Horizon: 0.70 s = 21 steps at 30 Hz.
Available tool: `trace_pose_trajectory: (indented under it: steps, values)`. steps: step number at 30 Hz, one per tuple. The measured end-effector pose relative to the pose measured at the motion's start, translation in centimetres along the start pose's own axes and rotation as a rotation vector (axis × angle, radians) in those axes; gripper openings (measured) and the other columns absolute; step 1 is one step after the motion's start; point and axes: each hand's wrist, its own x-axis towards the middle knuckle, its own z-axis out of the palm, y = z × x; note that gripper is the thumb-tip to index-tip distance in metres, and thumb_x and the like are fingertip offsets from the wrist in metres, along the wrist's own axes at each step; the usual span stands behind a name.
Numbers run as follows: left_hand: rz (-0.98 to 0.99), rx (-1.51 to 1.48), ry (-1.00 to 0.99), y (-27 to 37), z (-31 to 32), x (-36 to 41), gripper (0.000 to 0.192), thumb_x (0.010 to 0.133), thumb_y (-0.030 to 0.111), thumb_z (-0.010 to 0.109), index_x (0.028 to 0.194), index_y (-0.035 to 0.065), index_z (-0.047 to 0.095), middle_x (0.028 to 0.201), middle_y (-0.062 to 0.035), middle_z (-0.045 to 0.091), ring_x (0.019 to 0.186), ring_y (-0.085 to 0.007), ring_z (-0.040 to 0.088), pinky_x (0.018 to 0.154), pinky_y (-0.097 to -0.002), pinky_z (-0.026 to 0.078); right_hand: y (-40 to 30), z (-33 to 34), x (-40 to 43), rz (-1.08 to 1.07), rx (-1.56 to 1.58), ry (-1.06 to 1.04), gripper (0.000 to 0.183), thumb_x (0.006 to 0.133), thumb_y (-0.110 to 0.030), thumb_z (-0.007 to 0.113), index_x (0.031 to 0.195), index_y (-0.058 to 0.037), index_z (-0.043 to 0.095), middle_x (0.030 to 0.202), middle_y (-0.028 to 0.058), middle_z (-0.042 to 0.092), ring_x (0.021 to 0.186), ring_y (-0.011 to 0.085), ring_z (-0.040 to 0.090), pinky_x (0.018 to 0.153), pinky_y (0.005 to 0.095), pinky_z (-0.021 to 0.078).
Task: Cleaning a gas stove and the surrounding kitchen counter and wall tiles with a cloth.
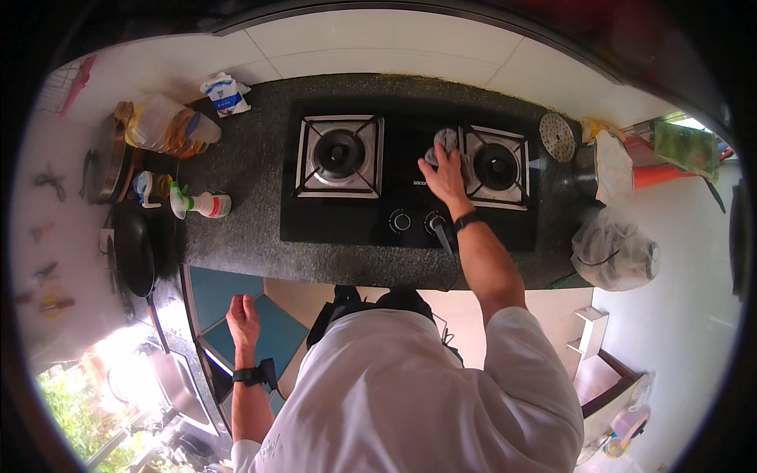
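My right hand (445,178) presses a crumpled grey cloth (445,140) onto the black glass gas hob (408,118), just left of the right burner (495,166). The left burner (339,154) sits under its square metal pan support. Two control knobs are at the hob's front; the left knob (400,221) is round, and a dark, elongated object lies over the right knob (436,223). My left hand (243,313) hangs beside my body, in front of the blue cabinet doors, with its fingers curled; whether anything is inside them cannot be made out.
A spray bottle (207,204), a blue-and-white packet (226,94) and plastic containers (165,127) stand left on the stone counter. A frying pan (135,254) lies near the sink (180,384). A perforated metal disc (557,138) and a plastic-wrapped pot (615,251) are at the right.
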Motion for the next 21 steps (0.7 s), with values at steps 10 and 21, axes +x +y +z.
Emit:
trace_pose_trajectory:
  steps: [10, 21]
  values:
    - [0.009, -0.006, 0.005, 0.2, -0.5, -0.3, 0.034, 0.104, 0.031, 0.051, 0.087, 0.002, 0.056, 0.058, -0.0051, 0.05, 0.051, -0.0138, 0.05, 0.049, -0.032, 0.04, -1.2, 0.0, -5.2, 0.072, -0.021, -0.079, 0.073, 0.093, -0.05, 0.059, 0.148, -0.0064, 0.039, 0.148, 0.0362, 0.031, 0.14, 0.052, 0.028, 0.114, 0.0505, 0.0325]
    - [0.006, 0.115, -0.054, 1.5, -0.1, 0.1, 0.037, 0.104, 0.033, 0.048, 0.087, 0.0024, 0.057, 0.057, -0.006, 0.051, 0.05, -0.0131, 0.05, 0.049, -0.0308, 0.04, -4.1, -4.2, -5.8, 0.041, -0.254, 0.165, 0.023, 0.089, -0.023, 0.065, 0.102, -0.0045, 0.06, 0.108, 0.0186, 0.066, 0.093, 0.0385, 0.066, 0.07, 0.0481, 0.0545]
